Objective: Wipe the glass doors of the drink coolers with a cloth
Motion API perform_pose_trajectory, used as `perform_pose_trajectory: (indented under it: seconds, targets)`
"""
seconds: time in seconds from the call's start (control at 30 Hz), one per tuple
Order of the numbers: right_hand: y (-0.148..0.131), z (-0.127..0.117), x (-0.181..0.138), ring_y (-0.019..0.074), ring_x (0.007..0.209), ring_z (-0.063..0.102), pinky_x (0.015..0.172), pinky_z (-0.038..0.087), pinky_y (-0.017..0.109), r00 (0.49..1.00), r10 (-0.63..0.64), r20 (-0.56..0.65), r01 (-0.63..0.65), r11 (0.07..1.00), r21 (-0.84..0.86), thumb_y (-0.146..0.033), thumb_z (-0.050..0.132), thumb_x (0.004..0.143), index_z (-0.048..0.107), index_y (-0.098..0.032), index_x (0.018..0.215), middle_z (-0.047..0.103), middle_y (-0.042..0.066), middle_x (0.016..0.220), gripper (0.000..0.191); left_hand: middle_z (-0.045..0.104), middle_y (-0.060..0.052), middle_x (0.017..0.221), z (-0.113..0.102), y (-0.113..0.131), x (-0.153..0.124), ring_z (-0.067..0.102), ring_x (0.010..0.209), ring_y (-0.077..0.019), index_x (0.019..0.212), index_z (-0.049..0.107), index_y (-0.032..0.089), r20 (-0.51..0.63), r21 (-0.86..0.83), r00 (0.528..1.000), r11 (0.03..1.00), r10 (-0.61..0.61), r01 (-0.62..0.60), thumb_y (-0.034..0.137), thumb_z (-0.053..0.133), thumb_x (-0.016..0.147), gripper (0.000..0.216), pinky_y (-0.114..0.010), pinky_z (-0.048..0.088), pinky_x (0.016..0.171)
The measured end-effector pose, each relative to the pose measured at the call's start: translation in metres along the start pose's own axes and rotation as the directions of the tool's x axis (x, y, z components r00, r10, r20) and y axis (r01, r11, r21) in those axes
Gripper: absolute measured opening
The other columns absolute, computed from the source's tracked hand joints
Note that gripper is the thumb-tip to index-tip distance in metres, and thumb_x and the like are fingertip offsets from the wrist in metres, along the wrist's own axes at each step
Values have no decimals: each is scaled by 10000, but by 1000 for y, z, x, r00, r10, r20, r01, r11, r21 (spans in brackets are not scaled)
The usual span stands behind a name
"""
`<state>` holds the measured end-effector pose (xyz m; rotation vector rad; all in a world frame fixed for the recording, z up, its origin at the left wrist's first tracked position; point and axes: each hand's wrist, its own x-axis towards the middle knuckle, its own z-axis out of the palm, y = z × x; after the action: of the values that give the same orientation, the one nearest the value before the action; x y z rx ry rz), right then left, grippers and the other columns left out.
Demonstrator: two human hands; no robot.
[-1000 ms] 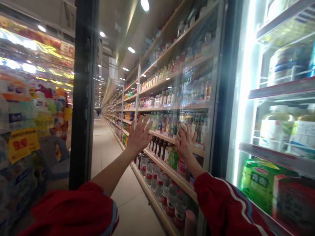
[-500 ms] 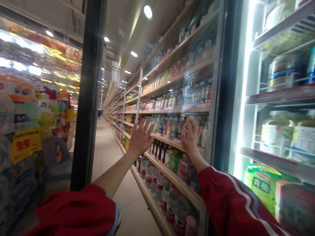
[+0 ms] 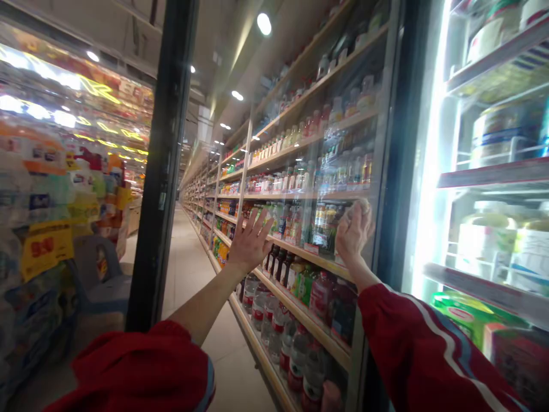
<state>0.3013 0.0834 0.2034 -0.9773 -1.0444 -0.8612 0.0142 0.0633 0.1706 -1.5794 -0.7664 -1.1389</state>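
A glass cooler door (image 3: 283, 74) with a dark frame stands in front of me, and rows of bottles show in or through its pane. My left hand (image 3: 251, 245) lies flat against the glass with its fingers spread, holding nothing. Near the door's right edge, my right hand (image 3: 352, 237) is closed around a pale, crumpled cloth (image 3: 361, 206) and presses it to the pane. Part of the cloth is hidden by the fingers.
Right of the door are lit cooler shelves (image 3: 489, 174) with bottles, cans and a green package (image 3: 467, 312). A dark door post (image 3: 165, 171) stands on the left. Beyond it are a grey-blue plastic chair (image 3: 103, 274), stacked goods and a yellow price sign (image 3: 47, 247).
My right hand has moved right with the cloth, toward the door's edge. My left hand keeps its place on the glass. The view has shifted slightly.
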Motion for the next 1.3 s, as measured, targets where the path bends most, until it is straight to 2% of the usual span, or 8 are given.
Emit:
perform_pose_trajectory:
  seconds: [0.17,0.27,0.5,0.63,0.87,1.03,1.13,1.3]
  targets:
    - [-51,13,-24,262,1398,270,1119,187,551,943,-324,75,321,946,52,-310,372,887,409,-213,1392,373,132,1472,515,382,-95,1481,-2,0,0,212,1426,-247,1385,430,216,-2,20,1000,1000,6,-6,359,477,905,503,-473,89,1177]
    - [-55,13,-28,244,1390,292,1126,185,529,902,-416,112,413,909,52,-303,379,887,437,-220,1368,402,121,1456,491,376,-97,1484,-2,1,0,213,1426,-250,1392,420,220,20,26,1000,1000,-3,2,348,485,897,516,-480,94,1175]
    - [-13,2,-2,305,1382,277,1079,194,634,992,-122,42,123,992,-16,-334,344,885,361,-160,1418,347,179,1469,561,373,-107,1486,0,1,-1,211,1426,-249,1381,432,217,33,-2,999,1000,-8,8,354,477,898,503,-484,101,1172]
    - [-31,3,-11,291,1410,215,1102,191,589,967,-207,148,214,976,-32,-317,343,878,343,-159,1428,288,152,1504,572,346,-83,1505,1,1,0,199,1430,-238,1394,409,233,59,-74,998,997,-32,36,363,470,901,514,-478,67,1179]
    - [-66,3,-34,239,1426,191,1144,120,546,844,-455,285,460,886,55,-326,339,897,359,-255,1411,301,54,1516,519,301,-30,1531,-4,1,2,168,1440,-231,1413,375,289,155,-186,985,977,-79,107,378,467,891,537,-475,21,1188]
    - [-31,1,-14,270,1421,188,1122,124,600,924,-325,202,331,944,6,-328,297,926,304,-203,1440,283,91,1518,530,319,-7,1525,-11,-10,8,180,1439,-220,1388,401,304,188,-224,981,970,-52,94,376,474,880,518,-485,15,1189]
    - [-17,6,-5,277,1426,144,1115,111,615,964,-236,120,240,971,-16,-326,241,952,268,-179,1456,284,115,1517,526,294,7,1536,-17,-28,16,136,1448,-219,1389,390,315,156,-204,972,957,-178,208,384,473,880,520,-488,-21,1191]
    - [-56,13,-19,277,1445,94,1111,108,632,943,-286,171,291,957,-4,-328,258,942,243,-176,1462,192,99,1549,542,209,-20,1564,-24,-52,24,68,1455,-222,1407,367,273,172,-142,938,934,-302,327,412,464,884,550,-469,-82,1189]
